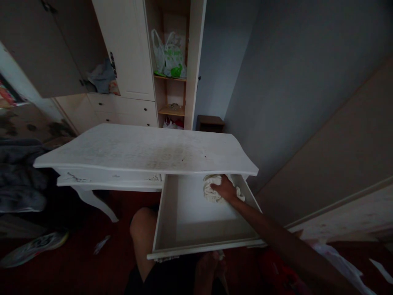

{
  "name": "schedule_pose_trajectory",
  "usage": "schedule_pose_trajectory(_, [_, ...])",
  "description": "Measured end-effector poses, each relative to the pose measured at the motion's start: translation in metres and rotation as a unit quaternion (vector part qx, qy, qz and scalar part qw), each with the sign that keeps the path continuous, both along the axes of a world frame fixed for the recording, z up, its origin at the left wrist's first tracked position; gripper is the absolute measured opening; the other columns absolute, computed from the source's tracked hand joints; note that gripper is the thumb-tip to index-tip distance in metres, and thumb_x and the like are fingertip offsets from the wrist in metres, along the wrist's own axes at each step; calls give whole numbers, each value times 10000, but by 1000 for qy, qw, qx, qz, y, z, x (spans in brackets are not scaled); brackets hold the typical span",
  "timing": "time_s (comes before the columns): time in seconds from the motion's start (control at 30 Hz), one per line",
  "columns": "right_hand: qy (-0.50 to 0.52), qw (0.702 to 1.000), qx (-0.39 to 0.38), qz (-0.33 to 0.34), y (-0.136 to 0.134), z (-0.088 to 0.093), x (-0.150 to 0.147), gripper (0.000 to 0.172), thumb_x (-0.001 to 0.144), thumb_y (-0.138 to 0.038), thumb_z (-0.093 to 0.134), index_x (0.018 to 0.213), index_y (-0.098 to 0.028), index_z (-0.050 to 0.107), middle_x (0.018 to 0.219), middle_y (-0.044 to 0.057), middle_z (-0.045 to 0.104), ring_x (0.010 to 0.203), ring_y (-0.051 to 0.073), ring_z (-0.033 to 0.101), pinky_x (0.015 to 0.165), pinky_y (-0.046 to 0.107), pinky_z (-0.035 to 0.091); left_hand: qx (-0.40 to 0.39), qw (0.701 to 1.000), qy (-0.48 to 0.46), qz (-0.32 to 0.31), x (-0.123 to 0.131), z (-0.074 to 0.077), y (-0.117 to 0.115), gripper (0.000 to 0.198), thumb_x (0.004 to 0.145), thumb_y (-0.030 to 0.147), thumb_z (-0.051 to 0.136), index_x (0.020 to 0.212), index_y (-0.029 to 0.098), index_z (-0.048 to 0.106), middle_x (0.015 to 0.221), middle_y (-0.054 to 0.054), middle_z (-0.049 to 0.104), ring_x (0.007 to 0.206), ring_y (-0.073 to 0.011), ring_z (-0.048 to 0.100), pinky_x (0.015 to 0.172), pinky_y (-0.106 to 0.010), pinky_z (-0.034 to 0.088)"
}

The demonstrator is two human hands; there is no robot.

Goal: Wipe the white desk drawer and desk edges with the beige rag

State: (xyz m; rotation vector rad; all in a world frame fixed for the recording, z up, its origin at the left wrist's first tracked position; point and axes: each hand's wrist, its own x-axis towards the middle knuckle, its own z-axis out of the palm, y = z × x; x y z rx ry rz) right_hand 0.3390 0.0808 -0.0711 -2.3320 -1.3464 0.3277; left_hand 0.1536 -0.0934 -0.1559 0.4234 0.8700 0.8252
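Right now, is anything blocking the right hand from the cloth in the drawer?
Nothing visible: the right hand is on the cloth, toward the back of the open drawer.

Cloth [211, 195] in drawer [190, 209], wardrobe [132, 45] behind table [129, 143]

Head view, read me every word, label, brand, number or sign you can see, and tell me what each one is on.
None can be read with certainty.
Plastic bag on the wardrobe shelf: green lettering, too blurred to read.
Shoe-like item on the floor at left: dark markings, too blurred to tell whether they are text.
Cloth under the right hand, and open drawer: no lettering shows.
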Motion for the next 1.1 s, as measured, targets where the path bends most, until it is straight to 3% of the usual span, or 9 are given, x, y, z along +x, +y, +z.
schedule_pose_trajectory(0.17, [-27, 998, -29, -52, 16, 3, -28, 637, 768, -477, 647, 1244, -78, 508, 1265, 250, 563, 1195, 393, 543, 900, 474, 473, 16, 999, 33, 6, 4, -7, 1, 679, 480, 713, 800, 754, 96, 720, 677, -81, 672, 627, -170, 613, 653, -298, 504])
schedule_pose_trajectory(0.33, [-37, 998, -24, -39, 22, 3, -51, 626, 773, -463, 642, 1241, -70, 511, 1278, 270, 542, 1216, 386, 511, 926, 458, 453, 8, 998, 41, -42, 5, -19, 5, 744, 371, 773, 783, 673, 99, 695, 629, -76, 648, 603, -165, 580, 622, -295, 489])
schedule_pose_trajectory(0.5, [-30, 999, 15, -7, 25, -4, -85, 644, 755, -450, 635, 1255, -69, 498, 1290, 262, 528, 1209, 389, 499, 962, 453, 430, 30, 999, 31, -10, 4, -17, 0, 656, 526, 730, 768, 728, 110, 697, 648, -63, 653, 608, -152, 589, 616, -274, 471])
schedule_pose_trajectory(0.6, [-1, 999, 50, 8, 28, -11, -107, 658, 752, -426, 638, 1290, -86, 473, 1346, 255, 488, 1261, 387, 456, 1011, 469, 396, 22, 999, 31, -11, 3, -15, -2, 642, 530, 714, 777, 729, 111, 682, 632, -59, 645, 585, -152, 583, 600, -274, 466])
schedule_pose_trajectory(0.77, [45, 991, 113, 55, 35, -25, -143, 745, 735, -389, 654, 1376, -103, 402, 1431, 228, 428, 1333, 381, 387, 1097, 492, 324, 25, 998, 44, -27, 0, -17, -1, 698, 531, 759, 740, 772, 105, 688, 666, -86, 666, 602, -180, 607, 608, -290, 469])
schedule_pose_trajectory(0.9, [84, 967, 186, 153, 41, -34, -164, 776, 708, -303, 659, 1411, -135, 377, 1374, 174, 508, 1293, 323, 455, 1092, 427, 361, 19, 999, 22, -46, -3, -22, 0, 686, 508, 742, 764, 751, 108, 671, 680, -91, 670, 643, -188, 617, 626, -289, 467])
schedule_pose_trajectory(1.0, [109, 953, 199, 200, 46, -35, -168, 765, 679, -256, 659, 1398, -149, 419, 1305, 146, 576, 1223, 300, 524, 1043, 407, 416, 22, 999, 19, -33, -2, -28, -1, 652, 545, 730, 755, 740, 116, 657, 669, -82, 666, 625, -174, 607, 608, -274, 443])
schedule_pose_trajectory(1.1, [144, 943, 196, 227, 49, -34, -163, 769, 649, -253, 681, 1381, -165, 463, 1334, 123, 579, 1223, 283, 540, 1051, 396, 418, 5, 999, 28, -28, 1, -31, -2, 685, 489, 759, 754, 723, 124, 647, 593, -60, 634, 549, -169, 582, 572, -280, 427])
